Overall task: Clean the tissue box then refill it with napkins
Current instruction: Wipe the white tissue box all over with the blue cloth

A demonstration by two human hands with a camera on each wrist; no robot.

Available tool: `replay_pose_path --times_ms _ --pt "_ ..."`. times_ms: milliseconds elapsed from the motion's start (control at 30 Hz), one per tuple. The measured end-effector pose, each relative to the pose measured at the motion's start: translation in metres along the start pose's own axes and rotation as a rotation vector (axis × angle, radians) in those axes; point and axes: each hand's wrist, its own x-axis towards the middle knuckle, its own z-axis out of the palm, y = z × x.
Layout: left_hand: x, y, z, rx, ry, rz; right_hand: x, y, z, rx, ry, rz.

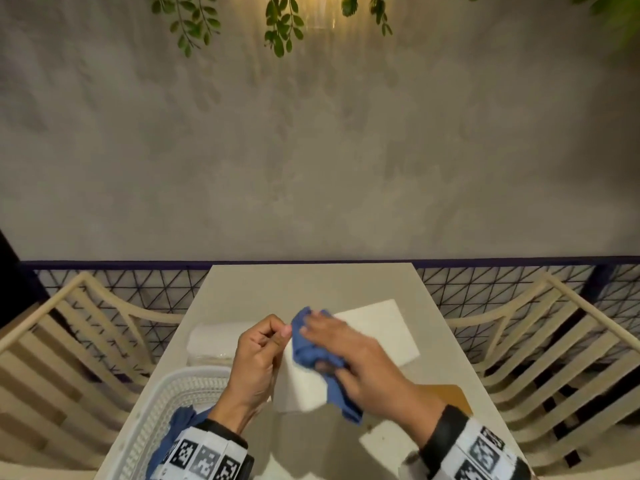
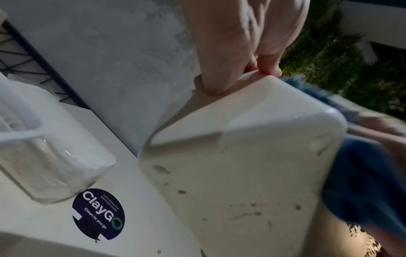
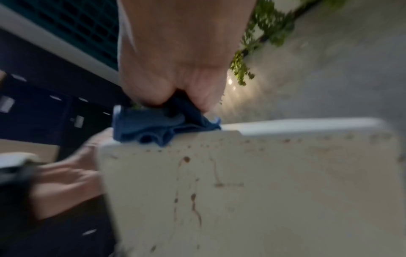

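My left hand (image 1: 258, 355) pinches the near-left corner of the stained white plastic tissue box (image 1: 377, 332), whose length runs away to my right, while my right hand (image 1: 349, 358) presses the crumpled blue cloth (image 1: 308, 344) on its top.

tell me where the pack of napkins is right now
In the head view the pack of napkins lies on the table, left of the left hand, just beyond the white basket.

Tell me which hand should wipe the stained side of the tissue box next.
Right hand: it already grips the blue cloth on the tissue box, while the left hand holds the box's edge.
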Motion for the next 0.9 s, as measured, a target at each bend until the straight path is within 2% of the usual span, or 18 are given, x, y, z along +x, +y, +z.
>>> replay_pose_path --times_ms 67,100,133,200,267,333,400,433,467,533,600,633,733,800,867,900 --pt "-0.003 0.005 -0.006 0.017 -0.006 0.013 -0.019 -0.002 -0.004 0.009 -0.137 -0.173" --pt "-0.006 0.007 -0.007 0.023 -0.02 0.007 -0.026 0.008 -0.013 -0.016 -0.17 -0.172" --pt "-0.008 0.008 -0.008 0.025 -0.031 0.0 -0.028 0.021 -0.022 -0.038 -0.159 -0.123" --pt "-0.01 0.008 -0.006 0.031 -0.028 -0.005 -0.019 0.035 -0.034 -0.059 -0.027 0.055" --pt "-0.007 0.007 -0.001 0.019 0.013 0.01 0.0 0.024 -0.026 -0.092 0.059 0.08" --pt "-0.003 0.007 -0.001 -0.022 0.044 0.015 0.003 0.001 -0.01 -0.072 -0.012 -0.071" --pt "-0.003 0.01 -0.005 -0.038 0.024 0.021 -0.015 -0.007 -0.01 -0.062 -0.157 -0.252" --pt "-0.005 0.013 -0.007 -0.042 0.007 0.017 -0.023 0.0 -0.021 -0.081 -0.206 -0.266" --pt "-0.007 0.015 -0.009 -0.048 -0.006 0.011 -0.028 0.014 -0.032 -0.111 -0.196 -0.233" --pt "-0.009 0.017 -0.009 -0.067 -0.014 0.007 -0.026 0.04 -0.052 -0.148 -0.061 -0.041" --pt "-0.009 0.016 -0.003 -0.078 0.002 0.013 -0.012 0.044 -0.055 -0.162 0.092 0.146" --pt "-0.007 0.013 0.0 -0.08 0.025 0.011 -0.003 0.035 -0.046 -0.162 0.117 0.17" --pt "-0.003 0.003 0.004 -0.085 0.072 -0.006 0.003 -0.007 -0.007 -0.122 -0.014 -0.03" --pt "-0.006 -0.001 0.002 -0.092 0.062 -0.034 -0.007 -0.015 -0.003 -0.143 -0.133 -0.148" --pt "-0.011 0.0 -0.002 -0.136 0.046 -0.061 -0.012 0.005 -0.02 -0.196 -0.131 -0.122" --pt "-0.012 0.002 -0.004 -0.148 0.038 -0.066 -0.014 0.017 -0.03 -0.188 -0.108 -0.026"
